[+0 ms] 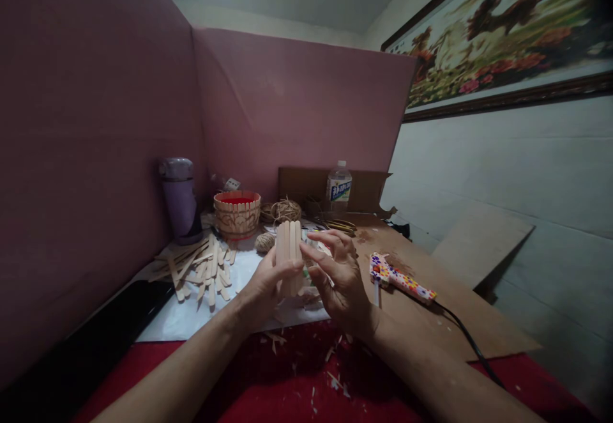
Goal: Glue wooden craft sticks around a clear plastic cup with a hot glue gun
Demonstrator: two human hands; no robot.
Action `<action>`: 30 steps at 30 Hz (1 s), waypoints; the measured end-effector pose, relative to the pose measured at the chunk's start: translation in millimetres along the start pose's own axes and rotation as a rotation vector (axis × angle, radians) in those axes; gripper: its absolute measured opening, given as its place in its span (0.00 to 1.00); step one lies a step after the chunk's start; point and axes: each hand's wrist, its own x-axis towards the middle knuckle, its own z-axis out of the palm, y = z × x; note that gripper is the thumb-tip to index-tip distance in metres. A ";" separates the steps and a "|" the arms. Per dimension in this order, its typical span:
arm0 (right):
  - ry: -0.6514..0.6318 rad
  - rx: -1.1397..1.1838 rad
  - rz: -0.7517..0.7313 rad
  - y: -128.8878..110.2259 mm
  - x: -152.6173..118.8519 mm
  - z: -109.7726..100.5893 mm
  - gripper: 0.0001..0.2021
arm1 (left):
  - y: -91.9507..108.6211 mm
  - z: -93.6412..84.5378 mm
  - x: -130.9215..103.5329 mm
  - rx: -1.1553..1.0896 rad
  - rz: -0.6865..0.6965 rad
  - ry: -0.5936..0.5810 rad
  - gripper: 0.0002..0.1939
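Observation:
Upright in front of me is a row of pale wooden craft sticks [290, 244], standing side by side. My left hand [265, 285] is closed around its left side, with the thumb across the front of the sticks. At the right edge, my right hand [338, 276] grips with bent fingers, its index fingertip against the outermost stick. Something white and green shows behind the right fingers, too covered to make out. Loose craft sticks [211, 269] lie in a pile to the left of my hands. A patterned glue gun [402, 279] lies to the right on brown board.
A stick-covered basket [237, 215] with a red inside, a twine ball [265, 242], a twine coil [287, 210] and a labelled bottle [339, 190] stand behind. A purple flask [181, 202] is at left. Wood scraps litter the red cloth [287, 384]. The glue gun's cord [467, 333] trails right.

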 end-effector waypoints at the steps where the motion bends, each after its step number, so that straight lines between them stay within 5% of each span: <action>1: -0.004 -0.007 0.000 0.2 0.1 0.1 0.16 | 0.7 0.7 -0.7 0.002 -0.004 -0.001 0.29; 12: 0.080 0.018 0.137 2.1 6.7 -1.1 0.16 | 3.1 3.3 -2.9 0.017 -0.030 -0.004 0.30; 15: 0.062 0.163 0.271 8.5 15.4 -6.1 0.12 | 0.1 1.0 -1.9 0.034 -0.081 -0.105 0.30; 22: -0.233 0.817 0.647 20.0 24.2 -13.7 0.10 | 0.0 2.9 -2.6 0.065 -0.115 -0.205 0.30; 30: -0.221 1.004 0.758 16.6 22.2 -11.0 0.09 | 0.9 5.8 -3.0 0.069 -0.133 -0.193 0.30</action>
